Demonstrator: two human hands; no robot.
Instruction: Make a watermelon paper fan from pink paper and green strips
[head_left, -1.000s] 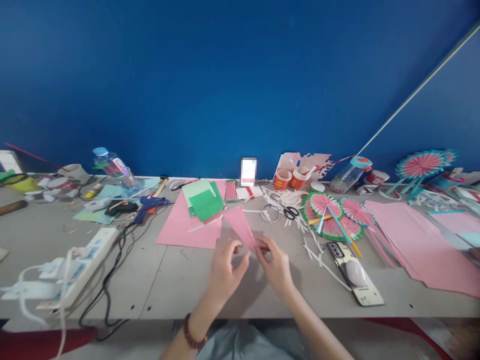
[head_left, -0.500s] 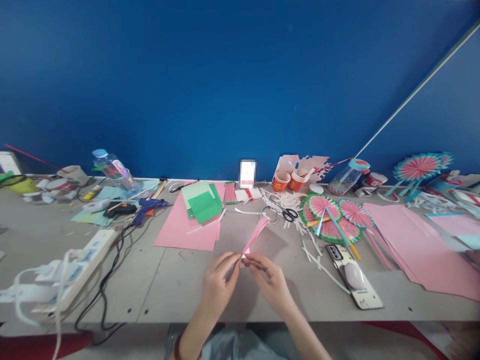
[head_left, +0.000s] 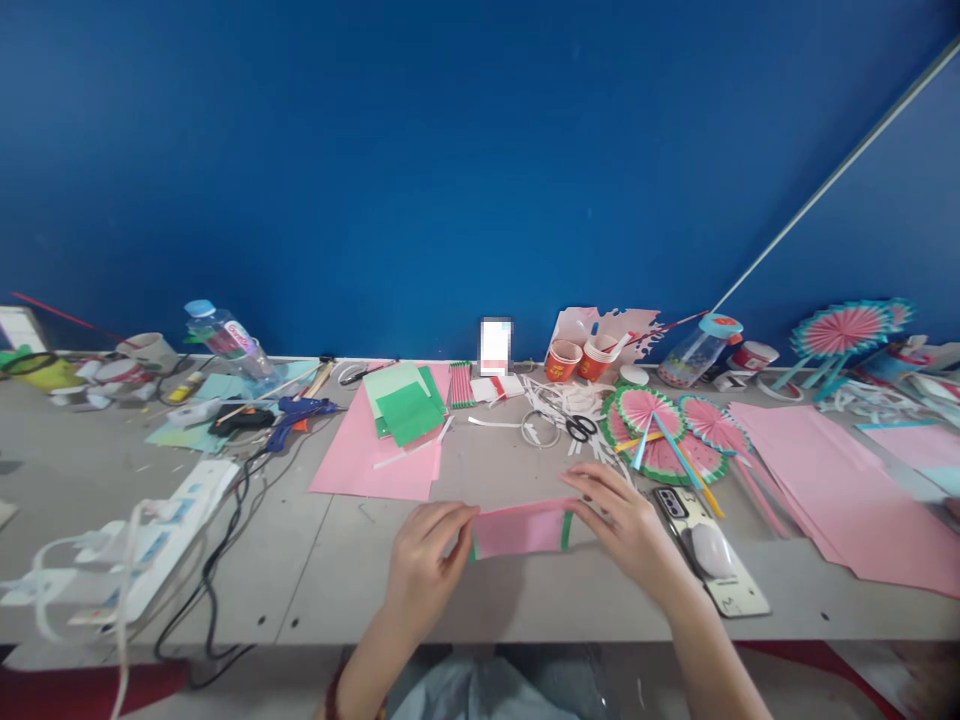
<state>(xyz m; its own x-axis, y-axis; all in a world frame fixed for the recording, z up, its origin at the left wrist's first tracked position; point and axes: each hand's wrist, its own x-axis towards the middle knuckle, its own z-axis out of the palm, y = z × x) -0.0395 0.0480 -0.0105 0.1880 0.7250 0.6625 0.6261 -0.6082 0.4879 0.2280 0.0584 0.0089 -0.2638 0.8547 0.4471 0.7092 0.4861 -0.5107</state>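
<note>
Between my two hands, just above the table's front part, hangs a pink paper strip (head_left: 521, 530) with a green band along each short end. My left hand (head_left: 429, 560) pinches its upper left corner between thumb and fingers. At the upper right corner my right hand (head_left: 626, 525) holds the edge near the thumb, with the upper fingers stretched out over it. A flat stack of green paper (head_left: 411, 412) on pink sheets (head_left: 341, 462) lies beyond my left hand. A small pleated pink bundle with green ends (head_left: 461, 386) rests further back.
Black-handled scissors (head_left: 580, 429) and white paper scraps lie past my right hand. Round watermelon-coloured paper fans (head_left: 660, 455), a phone (head_left: 731, 590) with a white mouse (head_left: 711, 552) on it, and pink sheets (head_left: 832, 480) are rightward. Leftward are a glue gun (head_left: 296, 415) and power strip (head_left: 176, 525).
The pink strip was seen nearly edge-on between close-set hands; now it is spread wide, facing me. My right hand has moved right and slightly up, away from my left.
</note>
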